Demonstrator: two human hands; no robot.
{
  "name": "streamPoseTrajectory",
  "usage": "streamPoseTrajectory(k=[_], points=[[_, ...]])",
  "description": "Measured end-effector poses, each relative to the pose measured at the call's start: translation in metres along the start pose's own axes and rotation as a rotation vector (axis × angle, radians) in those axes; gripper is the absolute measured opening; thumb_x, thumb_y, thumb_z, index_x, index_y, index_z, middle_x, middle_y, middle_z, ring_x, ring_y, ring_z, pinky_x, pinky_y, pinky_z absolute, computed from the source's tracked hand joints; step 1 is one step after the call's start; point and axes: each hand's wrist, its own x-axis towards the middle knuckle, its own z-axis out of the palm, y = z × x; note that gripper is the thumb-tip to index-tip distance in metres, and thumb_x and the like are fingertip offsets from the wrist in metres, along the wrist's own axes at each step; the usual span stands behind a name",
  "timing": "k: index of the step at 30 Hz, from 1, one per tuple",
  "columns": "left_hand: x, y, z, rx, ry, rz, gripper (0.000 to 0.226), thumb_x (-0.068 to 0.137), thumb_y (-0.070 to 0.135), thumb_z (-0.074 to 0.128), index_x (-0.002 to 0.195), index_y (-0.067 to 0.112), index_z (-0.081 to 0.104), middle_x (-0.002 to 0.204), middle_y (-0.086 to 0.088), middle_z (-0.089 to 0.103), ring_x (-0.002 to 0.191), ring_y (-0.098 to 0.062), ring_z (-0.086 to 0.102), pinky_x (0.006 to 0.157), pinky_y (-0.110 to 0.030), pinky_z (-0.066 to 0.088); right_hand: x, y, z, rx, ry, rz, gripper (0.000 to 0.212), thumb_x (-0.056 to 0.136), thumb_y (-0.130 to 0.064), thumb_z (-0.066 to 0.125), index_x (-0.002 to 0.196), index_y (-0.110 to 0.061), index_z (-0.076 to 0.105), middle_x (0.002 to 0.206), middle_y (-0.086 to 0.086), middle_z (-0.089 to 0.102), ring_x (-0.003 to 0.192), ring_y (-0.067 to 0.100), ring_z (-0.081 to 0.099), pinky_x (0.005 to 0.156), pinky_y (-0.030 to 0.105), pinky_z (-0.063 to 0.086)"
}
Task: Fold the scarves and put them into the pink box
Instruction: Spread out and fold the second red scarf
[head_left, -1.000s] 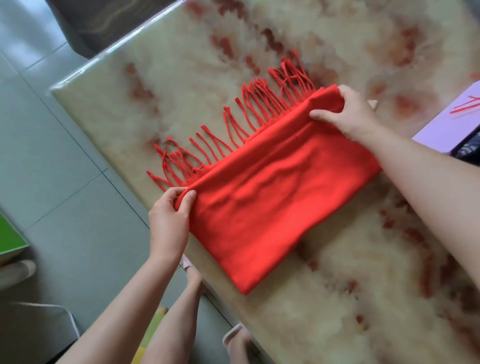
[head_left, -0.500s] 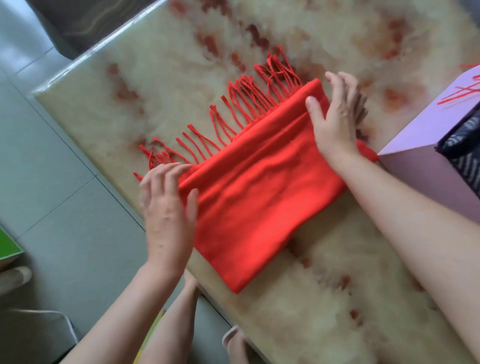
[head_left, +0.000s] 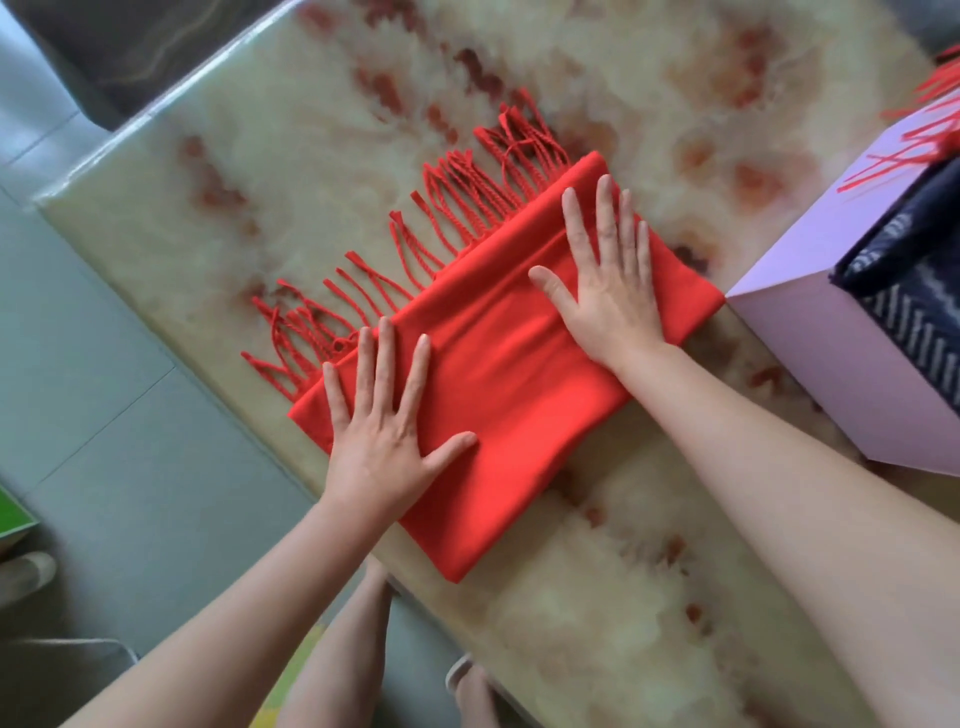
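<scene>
A folded red scarf (head_left: 498, 384) lies on the marble table (head_left: 322, 156), its tassel fringe spread toward the far left. My left hand (head_left: 387, 423) lies flat with spread fingers on the scarf's left end. My right hand (head_left: 608, 283) presses flat on the right end. The pink box (head_left: 831, 343) stands at the right edge, touching or nearly touching the scarf's right corner. Inside it lies a dark patterned scarf (head_left: 914, 270), and red tassels (head_left: 930, 130) hang over its far rim.
The table's left edge (head_left: 171, 312) runs diagonally above a grey tiled floor (head_left: 104, 415). A green object (head_left: 13, 514) sits at the far left. My legs and a slipper (head_left: 460, 675) show below the table edge.
Both hands let go of the scarf's fringe-side corners, lifted, and now lie flat with straight fingers on top of the cloth. The view shifted, bringing more of the pink box in.
</scene>
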Motion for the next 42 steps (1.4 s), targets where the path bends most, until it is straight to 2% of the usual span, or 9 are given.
streamPoseTrajectory(k=[9,14,20,26,28,32,35,38,42], points=[[0.001,-0.008,-0.005,0.009,-0.076,-0.021,0.098,0.07,0.085,0.02,0.148,0.033,-0.01,0.154,0.0,-0.027,0.141,-0.022,-0.028,0.111,-0.06,-0.011,-0.022,0.012,0.009,-0.009,-0.087,0.088,0.082,0.085,-0.069,0.007,0.151,-0.022,-0.001,0.159,0.011,-0.006,0.147,0.028,-0.006,0.118,0.041,-0.004],[-0.022,0.021,-0.013,-0.017,0.034,0.157,0.087,0.08,0.071,0.032,0.151,0.026,0.011,0.159,-0.011,-0.006,0.145,-0.027,-0.011,0.113,-0.057,-0.006,-0.069,-0.001,0.002,0.024,0.076,0.014,0.074,0.093,-0.063,0.017,0.152,-0.018,0.009,0.159,0.013,0.004,0.147,0.028,0.002,0.119,0.043,0.003],[-0.059,0.057,0.032,0.054,-0.057,0.173,0.08,0.083,0.071,0.026,0.15,0.029,0.018,0.158,-0.009,0.008,0.146,-0.028,0.004,0.111,-0.062,0.006,-0.078,0.031,0.019,0.06,-0.071,0.225,0.079,0.085,-0.07,0.01,0.151,-0.028,0.001,0.159,0.008,-0.008,0.146,0.031,-0.01,0.117,0.047,-0.006],[-0.061,0.05,0.035,0.091,-0.061,0.219,0.079,0.083,0.075,0.02,0.15,0.032,0.015,0.158,-0.01,0.007,0.146,-0.032,0.002,0.11,-0.063,0.002,-0.065,0.048,0.012,0.005,-0.156,0.206,0.078,0.088,-0.068,0.018,0.15,-0.03,-0.007,0.159,0.007,-0.015,0.145,0.031,-0.015,0.118,0.045,-0.008],[-0.064,0.045,0.03,0.082,-0.064,0.255,0.076,0.086,0.074,0.013,0.15,0.034,0.014,0.159,-0.01,0.005,0.146,-0.03,0.002,0.11,-0.06,0.0,-0.075,0.037,0.006,0.008,-0.07,0.199,0.075,0.092,-0.064,0.022,0.151,-0.025,-0.003,0.159,0.011,-0.011,0.145,0.032,-0.012,0.118,0.047,-0.006],[-0.068,0.026,0.024,-0.028,-0.06,0.201,0.066,0.093,0.065,0.007,0.15,0.032,0.009,0.159,-0.005,-0.002,0.146,-0.02,-0.006,0.115,-0.046,-0.005,-0.125,-0.017,0.015,0.073,0.021,-0.026,0.074,0.092,-0.062,0.024,0.152,-0.021,0.011,0.159,0.012,0.001,0.147,0.028,0.0,0.119,0.044,0.003],[-0.069,0.017,0.031,0.003,-0.043,0.135,0.064,0.095,0.058,0.015,0.151,0.028,0.012,0.159,-0.006,0.002,0.146,-0.023,-0.001,0.116,-0.043,-0.003,-0.161,-0.034,0.04,0.045,-0.058,-0.057,0.08,0.088,-0.069,0.026,0.152,-0.022,0.016,0.159,0.011,0.008,0.147,0.026,0.005,0.118,0.044,0.009],[-0.07,0.017,0.036,0.056,-0.048,0.153,0.068,0.091,0.059,0.022,0.151,0.028,0.012,0.159,-0.007,0.004,0.146,-0.026,0.001,0.116,-0.046,0.001,-0.166,-0.03,0.048,0.051,-0.09,-0.022,0.084,0.084,-0.074,0.025,0.151,-0.024,0.014,0.159,0.011,0.008,0.147,0.027,0.005,0.119,0.042,0.004],[-0.063,0.013,0.012,-0.058,-0.021,0.139,0.072,0.083,0.057,0.037,0.148,0.026,0.026,0.156,-0.009,0.019,0.143,-0.024,0.013,0.111,-0.042,0.009,-0.17,-0.043,0.033,0.248,-0.081,0.117,0.083,0.086,-0.069,0.034,0.151,-0.028,0.005,0.159,0.009,-0.005,0.147,0.026,-0.005,0.118,0.041,0.001]])
